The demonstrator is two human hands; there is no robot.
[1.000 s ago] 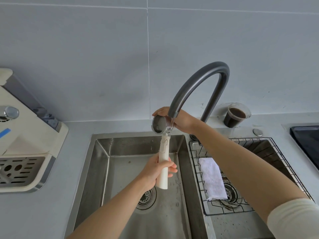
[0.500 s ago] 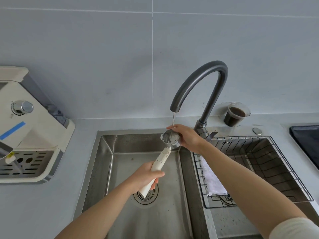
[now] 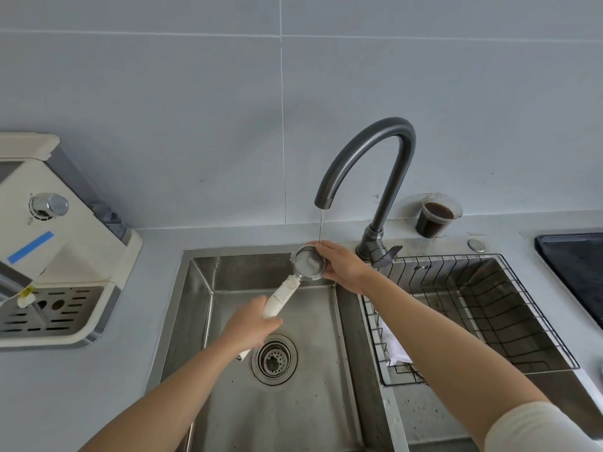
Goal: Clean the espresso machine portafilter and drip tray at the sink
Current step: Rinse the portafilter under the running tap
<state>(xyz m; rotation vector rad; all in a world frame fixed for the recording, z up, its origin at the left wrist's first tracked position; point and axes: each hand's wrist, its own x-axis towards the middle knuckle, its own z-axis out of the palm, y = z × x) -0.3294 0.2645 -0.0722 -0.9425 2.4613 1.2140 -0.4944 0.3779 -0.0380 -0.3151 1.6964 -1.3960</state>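
The portafilter (image 3: 305, 267) has a steel basket and a white handle, and it is held over the left sink basin (image 3: 195, 308). My left hand (image 3: 249, 326) grips the white handle. My right hand (image 3: 341, 267) cups the basket's right rim, fingers curled round it. A thin stream of water falls from the dark grey tap (image 3: 368, 164) onto the basket's far edge. The cream espresso machine (image 3: 65, 252) stands on the counter at the left, its slotted drip tray (image 3: 55, 313) still seated at its base.
A black wire rack (image 3: 489, 308) sits in the right basin with a white cloth (image 3: 393, 349) under my right forearm. A plastic cup of dark coffee (image 3: 435, 216) stands behind the tap. A black hob (image 3: 577, 265) lies far right. The drain strainer (image 3: 274, 358) is below my left hand.
The portafilter has been lowered from right under the spout to a gap below it, and tipped flatter. Both hands came down with it; the water stream is now visible.
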